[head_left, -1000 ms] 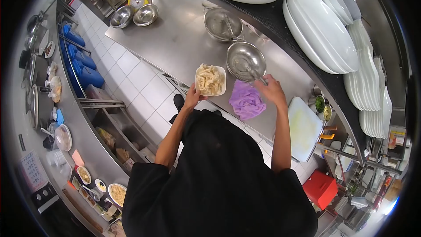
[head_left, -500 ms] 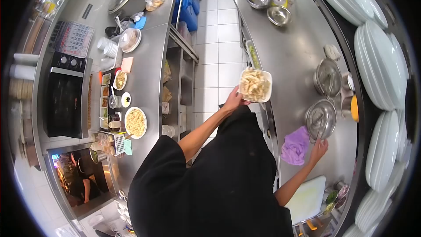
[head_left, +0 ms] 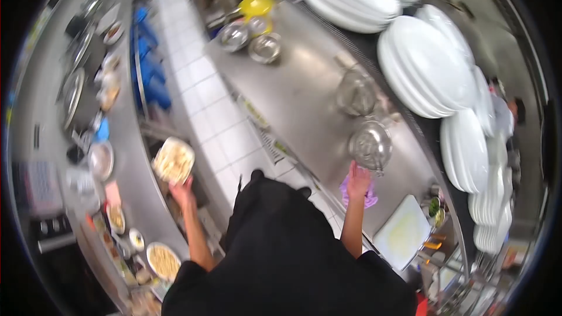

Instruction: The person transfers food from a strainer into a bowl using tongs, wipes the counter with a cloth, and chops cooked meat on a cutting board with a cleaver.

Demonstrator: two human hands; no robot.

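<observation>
My left hand grips the near edge of a white, round-cornered square bowl, holding it up beside the left counter. Pale, strip-like pieces of food fill the bowl; blur hides their kind. On the other side, my right hand reaches over a crumpled purple cloth, fingers stretched out and nothing visible in them. Just beyond its fingertips lies a round metal bowl or strainer; whether they touch I cannot tell. A second similar metal vessel sits farther back.
A white cutting board lies at lower right. Stacked white plates line the shelf above the right counter. The left counter carries several food dishes, including a large white bowl. A tiled aisle runs between the counters.
My view has turned to the right. My left hand has carried the white bowl from the right counter's edge across to the left counter. My right hand remains near the metal vessel and cloth.
</observation>
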